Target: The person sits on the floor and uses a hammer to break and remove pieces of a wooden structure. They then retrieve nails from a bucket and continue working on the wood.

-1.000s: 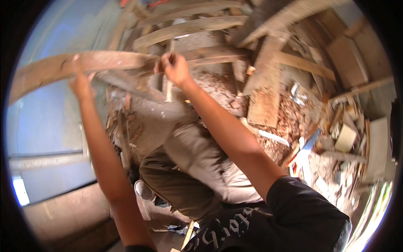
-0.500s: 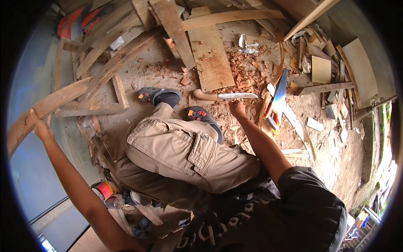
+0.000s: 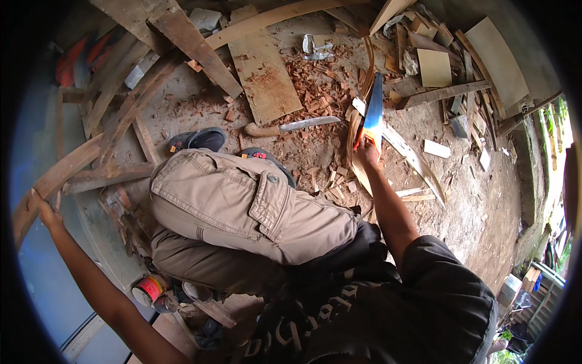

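My left hand grips the end of a long wooden beam at the far left, its fingers round the edge. My right hand is closed on the orange and black handle of a handsaw, whose bright blade points away from me. The saw lies over thin wood strips on the ground. A machete with a curved wooden handle rests on the dirt left of the saw, apart from both hands.
A flat board lies ahead among reddish wood chips. Crossed planks lean at the far left. Scrap wood is heaped at the right. Beside my legs stands a tin can with a red label.
My right hand has left the machete, now lying on the ground, and moved right to take the handsaw's handle. My left hand stays on the beam. The whole view has shifted.
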{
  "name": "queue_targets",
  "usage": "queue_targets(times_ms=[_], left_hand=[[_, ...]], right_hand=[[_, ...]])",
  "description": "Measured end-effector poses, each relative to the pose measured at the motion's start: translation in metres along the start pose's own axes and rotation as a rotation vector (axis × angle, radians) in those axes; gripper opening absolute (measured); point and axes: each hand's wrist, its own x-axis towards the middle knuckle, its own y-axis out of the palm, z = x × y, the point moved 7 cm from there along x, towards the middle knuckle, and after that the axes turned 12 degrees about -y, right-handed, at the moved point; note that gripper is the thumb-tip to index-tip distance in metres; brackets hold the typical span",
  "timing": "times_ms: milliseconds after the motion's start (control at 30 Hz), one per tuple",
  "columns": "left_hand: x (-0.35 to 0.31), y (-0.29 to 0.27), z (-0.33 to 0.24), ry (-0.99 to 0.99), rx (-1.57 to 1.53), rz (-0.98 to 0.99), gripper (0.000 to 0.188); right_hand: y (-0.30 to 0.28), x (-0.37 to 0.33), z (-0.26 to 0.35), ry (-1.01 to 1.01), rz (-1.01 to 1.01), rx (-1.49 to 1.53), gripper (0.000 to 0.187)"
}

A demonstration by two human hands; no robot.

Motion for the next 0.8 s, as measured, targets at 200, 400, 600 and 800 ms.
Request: queue_targets(times_ms=[200, 400, 600, 800], left_hand=[[0.045, -0.045, -0.012, 0.134, 0.185, 0.154, 0.064], [-0.033, 0.011, -0.016, 0.017, 0.085, 0.049, 0.063], [-0.020, -0.024, -0.017, 0.231, 0.074, 0.037, 0.079], [-0.046, -0.003, -0.023, 0.243, 0.092, -0.094, 0.073]], right_hand=[[0.001, 0.004, 0.025, -0.042, 0.035, 0.103, 0.051], [-0.053, 0.031, 0.253, -0.489, 0.202, 0.730, 0.028], [-0.152, -0.068, 0.509, -1.018, 0.111, 0.140, 0.037], [-0.052, -0.169, 0.592, -1.388, 0.738, 0.345, 0.021]])
